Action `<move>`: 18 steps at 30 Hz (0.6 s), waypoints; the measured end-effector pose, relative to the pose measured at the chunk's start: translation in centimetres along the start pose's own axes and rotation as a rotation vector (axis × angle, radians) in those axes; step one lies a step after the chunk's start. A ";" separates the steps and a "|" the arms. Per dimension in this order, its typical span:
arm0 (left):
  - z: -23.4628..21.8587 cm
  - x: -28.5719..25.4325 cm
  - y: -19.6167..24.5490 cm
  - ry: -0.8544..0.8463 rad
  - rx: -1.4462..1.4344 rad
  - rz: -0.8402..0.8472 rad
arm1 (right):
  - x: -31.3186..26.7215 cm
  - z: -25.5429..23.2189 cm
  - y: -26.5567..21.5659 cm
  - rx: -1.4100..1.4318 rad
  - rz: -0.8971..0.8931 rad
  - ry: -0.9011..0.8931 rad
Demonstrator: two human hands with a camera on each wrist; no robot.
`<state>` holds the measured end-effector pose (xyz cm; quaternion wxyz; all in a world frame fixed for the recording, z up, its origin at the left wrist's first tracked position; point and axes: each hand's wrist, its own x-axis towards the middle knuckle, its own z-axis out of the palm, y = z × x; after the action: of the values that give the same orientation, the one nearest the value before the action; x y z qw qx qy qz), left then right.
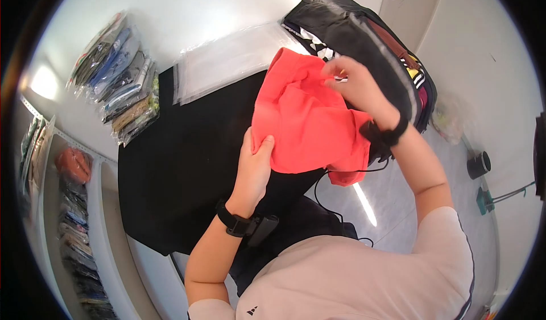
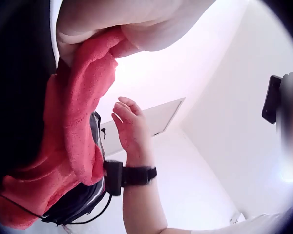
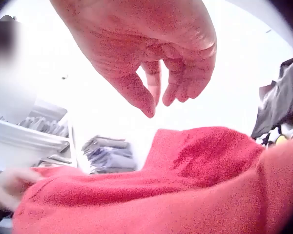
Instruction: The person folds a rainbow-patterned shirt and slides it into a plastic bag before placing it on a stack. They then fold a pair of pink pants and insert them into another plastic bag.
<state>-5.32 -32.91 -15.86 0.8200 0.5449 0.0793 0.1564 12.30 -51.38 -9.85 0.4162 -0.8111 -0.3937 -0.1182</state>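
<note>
A coral-red garment [image 1: 310,112], bunched and partly folded, is held up over the black table. My left hand [image 1: 254,169] pinches its lower left edge, thumb on top; the left wrist view shows the cloth [image 2: 83,107] hanging from that hand [image 2: 151,24]. My right hand [image 1: 355,84] is raised at the garment's upper right side. In the right wrist view this hand [image 3: 156,53] hangs above the cloth [image 3: 185,180], fingers loosely bent, thumb apart from them, holding nothing. Whether small light bits by its fingertips in the head view are near or behind them, I cannot tell.
Clear plastic bags [image 1: 227,58] lie at the back of the black table [image 1: 170,178]. A large black bag with clothes [image 1: 364,41] stands at the back right. Packed garments [image 1: 122,75] are stacked at the left, above shelves [image 1: 108,206]. A black cable [image 1: 324,203] hangs by the table's right edge.
</note>
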 end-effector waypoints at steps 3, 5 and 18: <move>0.6 -1.0 0.0 -0.032 0.106 0.032 | 4.1 -0.1 5.3 0.127 0.180 0.000; 1.0 -1.3 0.2 -0.154 0.253 0.059 | 5.2 -0.1 4.0 0.120 0.202 -0.222; 1.6 -6.2 4.5 -0.144 0.368 0.164 | 5.5 -0.3 1.4 0.157 0.162 -0.309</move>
<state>-11.40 -34.81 -11.30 0.6947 0.6998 0.0032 0.1662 17.00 -49.09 -7.65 0.4207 -0.8137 -0.3945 0.0727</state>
